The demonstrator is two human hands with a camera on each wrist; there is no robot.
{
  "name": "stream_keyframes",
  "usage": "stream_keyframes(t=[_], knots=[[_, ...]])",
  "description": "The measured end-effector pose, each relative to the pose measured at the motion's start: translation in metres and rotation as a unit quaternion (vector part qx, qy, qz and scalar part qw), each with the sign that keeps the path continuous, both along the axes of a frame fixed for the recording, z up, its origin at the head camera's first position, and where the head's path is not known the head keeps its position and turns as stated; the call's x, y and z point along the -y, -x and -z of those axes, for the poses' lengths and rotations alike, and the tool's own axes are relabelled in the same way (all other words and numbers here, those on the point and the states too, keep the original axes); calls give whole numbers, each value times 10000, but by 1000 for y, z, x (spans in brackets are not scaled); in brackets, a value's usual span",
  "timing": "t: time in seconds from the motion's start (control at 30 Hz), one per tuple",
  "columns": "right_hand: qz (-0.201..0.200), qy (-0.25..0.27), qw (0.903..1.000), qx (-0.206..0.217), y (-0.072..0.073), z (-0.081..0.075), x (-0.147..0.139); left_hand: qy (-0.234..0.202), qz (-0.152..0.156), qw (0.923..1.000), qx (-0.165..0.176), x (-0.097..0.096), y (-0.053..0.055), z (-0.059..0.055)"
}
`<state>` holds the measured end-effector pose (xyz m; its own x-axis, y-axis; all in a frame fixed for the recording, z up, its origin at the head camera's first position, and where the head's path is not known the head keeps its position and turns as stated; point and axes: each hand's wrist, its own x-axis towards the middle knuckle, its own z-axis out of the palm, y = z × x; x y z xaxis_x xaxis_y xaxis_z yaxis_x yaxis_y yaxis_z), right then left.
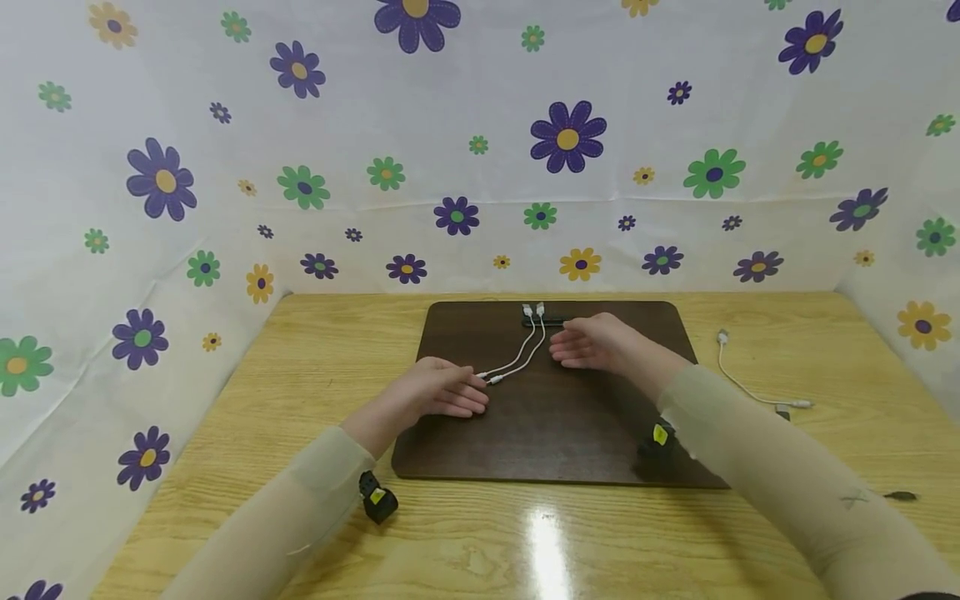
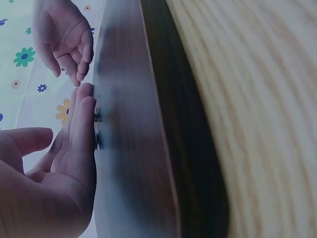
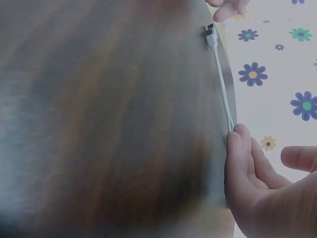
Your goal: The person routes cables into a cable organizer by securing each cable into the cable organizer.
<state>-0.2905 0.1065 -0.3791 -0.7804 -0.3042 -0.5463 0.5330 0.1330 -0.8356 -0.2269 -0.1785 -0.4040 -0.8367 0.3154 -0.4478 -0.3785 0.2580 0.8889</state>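
Two white USB cables (image 1: 540,309) lie side by side on a dark brown board (image 1: 517,442), their USB plugs at its far edge. My left hand (image 1: 450,387) is beside the near ends of the cables, with fingers extended and palm turned inward. Across from it, my right hand (image 1: 596,343) has its fingers extended to the right of the cables. A slim black bar (image 1: 553,322) lies under the USB plugs, its right end overlapped by the right thumb. In the right wrist view, the cables' plugs (image 3: 211,39) show beyond the right fingertips. Neither hand grips anything.
Another short white cable (image 1: 738,382) lies on the wooden table (image 1: 322,350) to the right of the board. A small grey piece (image 1: 782,412) is beside it, partly behind the right sleeve. A flower-patterned cloth (image 1: 480,108) hangs behind and at the sides.
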Motion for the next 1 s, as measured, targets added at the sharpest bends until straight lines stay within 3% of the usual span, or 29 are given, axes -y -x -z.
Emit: stream_keyframes(t=[0.57,1.0], knots=[[-538,-71,9985,53,-31,4,-17,-239,118,9995,166,-26,-5,1],[-878,-191,9959,-124,-55,0,-39,-275,328,9988,226,-61,2,7]])
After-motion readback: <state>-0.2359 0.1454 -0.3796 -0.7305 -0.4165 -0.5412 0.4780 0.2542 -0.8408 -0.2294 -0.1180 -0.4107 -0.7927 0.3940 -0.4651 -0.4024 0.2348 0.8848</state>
